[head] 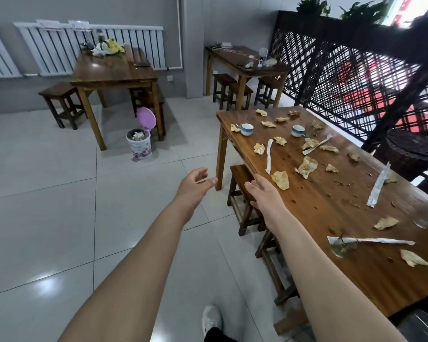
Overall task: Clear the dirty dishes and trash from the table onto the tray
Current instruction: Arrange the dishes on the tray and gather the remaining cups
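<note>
The left hand (195, 185) and right hand (265, 193) are held out empty and relaxed, the right at the table (331, 201) edge, probably for a first pick. 2 cups (246, 129) and napkins (281, 180) are left there; no tray is seen.

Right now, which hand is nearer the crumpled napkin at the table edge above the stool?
Right. The right hand is at the table edge, fingertips just beside the crumpled napkin; the left hand is over the floor, farther left.
</note>
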Available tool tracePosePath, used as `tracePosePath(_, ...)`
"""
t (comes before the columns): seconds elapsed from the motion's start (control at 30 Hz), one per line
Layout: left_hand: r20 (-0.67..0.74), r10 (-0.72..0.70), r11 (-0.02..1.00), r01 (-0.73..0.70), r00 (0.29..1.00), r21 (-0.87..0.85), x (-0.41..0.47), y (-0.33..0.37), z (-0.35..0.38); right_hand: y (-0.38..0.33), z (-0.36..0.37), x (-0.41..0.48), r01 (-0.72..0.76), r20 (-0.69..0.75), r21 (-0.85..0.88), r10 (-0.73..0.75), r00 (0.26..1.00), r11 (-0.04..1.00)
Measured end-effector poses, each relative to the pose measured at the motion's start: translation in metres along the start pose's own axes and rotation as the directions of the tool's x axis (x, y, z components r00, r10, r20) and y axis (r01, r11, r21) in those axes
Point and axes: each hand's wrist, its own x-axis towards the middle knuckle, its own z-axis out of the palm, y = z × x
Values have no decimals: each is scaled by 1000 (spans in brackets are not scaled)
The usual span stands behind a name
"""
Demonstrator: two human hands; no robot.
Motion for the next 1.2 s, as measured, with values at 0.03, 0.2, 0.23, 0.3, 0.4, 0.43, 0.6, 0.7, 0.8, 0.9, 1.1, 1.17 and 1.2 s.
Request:
tracePosePath(0.03, 4, 3, 1000, -3, 1000, -1, 6, 2, 1, -1, 1, 6, 6, 5, -10, -6, 1000, 1000)
tracePosePath(0.2, 1, -32, 999, 32, 999, -5, 62, 9, 6, -12, 11, 65, 2, 17, -26, -1, 1000, 1000)
tracePosePath(0.23, 0, -42, 999, 42, 999, -2, 74, 11, 7, -15, 11, 77, -8, 17, -26, 8, 1000, 1000)
tracePosePath(0.3, -3, -51, 999, 51, 999, 1, 99, 15, 12, -20, 11, 102, -26, 21, -26, 27, 999, 999)
tracePosePath(0.4, -1, -60, 998, 60, 998, 8, 133, 19, 21, -26, 10, 134, -58, 29, -45, 60, 998, 997)
tracePosePath(0.43, 3, -61, 998, 61, 998, 9, 144, 20, 25, -28, 9, 145, -68, 25, -55, 69, 997, 996)
tracePosePath(0.6, 21, -70, 997, 69, 997, 41, 186, 27, 36, -35, 3, 189, -123, 11, 11, 123, 992, 992)
tracePosePath(0.7, 25, -75, 996, 74, 997, 48, 208, 30, 38, -39, 3, 208, -146, 15, 62, 145, 989, 987)
tracePosePath(0.8, 31, -80, 996, 79, 996, 45, 235, 34, 39, -47, 7, 230, -157, 1, 70, 157, 988, 985)
tracePosePath(0.9, 44, -87, 995, 84, 995, 55, 263, 39, 41, -52, 11, 251, -171, -25, 74, 174, 984, 982)
tracePosePath(1.1, 113, -98, 991, 87, 989, 104, 334, 46, 40, -68, 21, 302, -237, -69, 207, 256, 964, 949)
tracePosePath(1.17, 133, -100, 989, 83, 986, 124, 361, 50, 40, -75, 25, 317, -250, -90, 237, 277, 956, 939)
tracePosePath(1.2, 146, -104, 987, 84, 984, 135, 373, 52, 40, -78, 28, 325, -255, -104, 247, 287, 952, 935)
